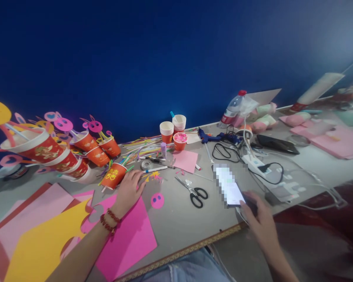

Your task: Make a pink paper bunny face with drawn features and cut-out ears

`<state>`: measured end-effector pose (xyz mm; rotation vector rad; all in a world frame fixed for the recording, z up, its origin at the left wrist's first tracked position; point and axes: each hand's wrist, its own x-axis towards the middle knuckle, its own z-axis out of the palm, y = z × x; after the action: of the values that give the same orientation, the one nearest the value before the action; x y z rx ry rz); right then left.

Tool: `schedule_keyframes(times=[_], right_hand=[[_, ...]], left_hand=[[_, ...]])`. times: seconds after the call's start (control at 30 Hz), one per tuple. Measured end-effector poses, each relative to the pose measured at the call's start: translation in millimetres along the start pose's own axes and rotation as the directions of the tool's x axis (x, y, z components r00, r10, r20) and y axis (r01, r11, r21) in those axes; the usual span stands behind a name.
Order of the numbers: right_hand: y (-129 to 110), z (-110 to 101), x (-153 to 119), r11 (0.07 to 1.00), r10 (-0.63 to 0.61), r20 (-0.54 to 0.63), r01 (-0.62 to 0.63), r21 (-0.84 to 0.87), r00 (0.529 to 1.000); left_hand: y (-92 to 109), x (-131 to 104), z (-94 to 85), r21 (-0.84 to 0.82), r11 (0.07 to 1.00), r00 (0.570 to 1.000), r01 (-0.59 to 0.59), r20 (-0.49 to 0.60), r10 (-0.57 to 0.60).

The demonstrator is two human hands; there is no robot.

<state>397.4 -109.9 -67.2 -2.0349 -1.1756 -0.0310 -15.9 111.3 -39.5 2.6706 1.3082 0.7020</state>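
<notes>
My left hand [131,192], with red beaded bracelets at its wrist, lies palm down with fingers stretched out, over the table and the edge of a bright pink sheet [135,239]. Its fingertips are close to an orange paper cup [114,176] with yellow characters, tipped on its side; I cannot tell if they touch. A round pink paper face [157,200] with blue eyes lies to its right. At the right, my right hand [259,215] has its thumb on the lower corner of a lit phone [228,184], its other fingers partly hidden.
Black-handled scissors [194,192] lie open mid-table. Decorated cups [41,150] lean at the left above yellow paper [44,243]. Stacked paper cups [166,131], a blue glue gun [208,136] and a bottle [233,109] stand or lie towards the wall. Cables surround a power strip [255,166].
</notes>
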Motion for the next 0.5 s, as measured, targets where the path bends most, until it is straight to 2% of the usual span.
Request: schedule_keyframes(times=[0.1,0.23,0.37,0.5], right_hand=[[0.2,-1.6,-1.6,0.983,0.084,0.003,-0.083,0.164,0.996],[-3.2,-6.9,-4.8,0.974,0.105,0.002,-0.103,0.200,0.994],[-11.2,-10.4,-7.0,0.993,0.004,-0.007,-0.003,0.120,1.000],[-17.7,-8.0,-4.1,0.991,-0.126,0.045,0.123,0.059,0.991]], left_hand=[[0.8,-7.9,-6.5,-0.043,0.999,1.000,0.009,0.004,-0.008],[1.0,-24.0,-15.8,-0.054,0.998,0.999,0.020,0.030,-0.018],[1.2,-41.7,-21.5,-0.069,0.997,0.999,0.033,0.022,-0.032],[1.0,-54.9,-22.6,-0.087,0.994,0.998,0.064,-0.001,-0.064]])
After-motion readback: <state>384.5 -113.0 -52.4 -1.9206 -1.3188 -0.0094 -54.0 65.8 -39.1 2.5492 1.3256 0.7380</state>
